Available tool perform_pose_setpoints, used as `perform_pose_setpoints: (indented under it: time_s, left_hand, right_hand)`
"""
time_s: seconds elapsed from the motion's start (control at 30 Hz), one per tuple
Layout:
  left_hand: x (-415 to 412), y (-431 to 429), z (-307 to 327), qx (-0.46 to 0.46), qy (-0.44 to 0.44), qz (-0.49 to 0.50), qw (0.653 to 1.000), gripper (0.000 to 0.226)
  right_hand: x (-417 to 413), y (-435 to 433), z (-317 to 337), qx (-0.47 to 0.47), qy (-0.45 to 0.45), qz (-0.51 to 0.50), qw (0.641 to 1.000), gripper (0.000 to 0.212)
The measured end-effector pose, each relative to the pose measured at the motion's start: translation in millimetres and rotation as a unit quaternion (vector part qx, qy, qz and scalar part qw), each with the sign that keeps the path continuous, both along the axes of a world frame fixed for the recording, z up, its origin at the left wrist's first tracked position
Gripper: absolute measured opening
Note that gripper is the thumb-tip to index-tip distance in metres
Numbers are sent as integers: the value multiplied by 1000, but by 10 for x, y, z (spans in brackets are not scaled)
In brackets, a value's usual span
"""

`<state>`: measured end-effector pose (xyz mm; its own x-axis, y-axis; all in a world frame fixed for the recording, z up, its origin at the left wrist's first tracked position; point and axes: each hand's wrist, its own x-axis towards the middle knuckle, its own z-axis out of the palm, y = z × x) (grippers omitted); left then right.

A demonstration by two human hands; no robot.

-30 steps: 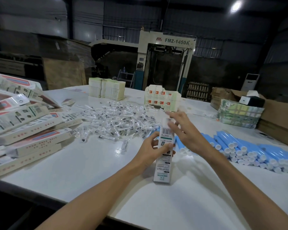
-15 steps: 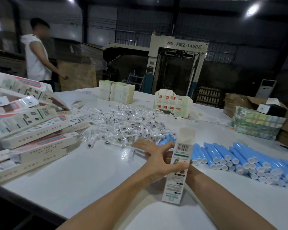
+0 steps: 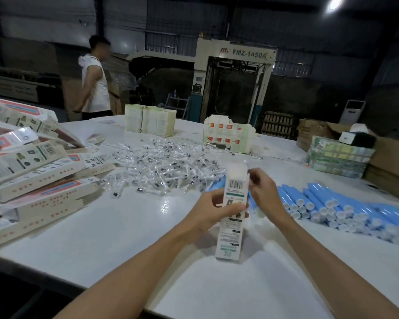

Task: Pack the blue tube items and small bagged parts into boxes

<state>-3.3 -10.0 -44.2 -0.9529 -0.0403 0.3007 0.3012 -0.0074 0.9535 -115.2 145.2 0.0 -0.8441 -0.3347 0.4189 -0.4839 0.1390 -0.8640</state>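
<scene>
Carton [image 3: 231, 236] upright on bench [image 3: 124, 226], clasped mid-height by left hand [image 3: 213, 209] fingers; right hand [image 3: 264, 194] fingers curled at its top, pinch unclear. Hold plumb, mouth square; feed from blue tubes [image 3: 332, 201] beside it, straight down.

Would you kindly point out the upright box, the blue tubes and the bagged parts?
upright box [image 3: 228, 236], head view, lower front panel.
blue tubes [image 3: 350, 203], head view, middle of pile.
bagged parts [image 3: 168, 166], head view, centre of heap.

Box [image 3: 232, 217] held in the fingers [image 3: 258, 180]: matt printed cardboard. Tubes [image 3: 332, 203] right of the fingers: glossy blue plastic. Bagged parts [image 3: 171, 166] beyond the fingers: clear shiny film. Table [image 3: 124, 226]: smooth, glossy white.
</scene>
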Motion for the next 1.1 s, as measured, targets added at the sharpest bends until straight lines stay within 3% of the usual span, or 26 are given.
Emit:
perform_pose_setpoints:
  time_s: [0.07, 0.2, 0.3, 0.57, 0.8, 0.87, 1.0, 1.1]
  left_hand:
    - [9, 8, -8, 12, -18, 0, 1000, 35]
    - [-2, 45, -13, 14, -25, 5, 1000, 40]
    - [-12, 58, -15, 21, -19, 8, 1000, 41]
    - [17, 76, -2, 28, 2, 5, 1000, 26]
    - [20, 73, 9, 21, 20, 8, 1000, 23]
    - [27, 74, 15, 20, 26, 5, 999, 22]
    - [40, 85, 32, -5, 35, 17, 999, 26]
    - [38, 99, 35, -16, 46, 27, 998, 38]
  right_hand:
    - [-5, 263, 177, -9, 102, -75, 992, 8]
    - [210, 574, 575, -121, 121, -35, 985, 46]
    - [381, 461, 810, -128, 142, 19, 981, 46]
    - [444, 11, 780, 47, 166, 30, 985, 35]
    - [464, 26, 622, 190, 228, 20, 955, 10]
    - [497, 51, 496, 209, 258, -2, 943, 14]
    - [635, 167, 146, 57, 223, -44, 972, 18]
    - [686, 259, -60, -6, 139, 6, 990, 31]
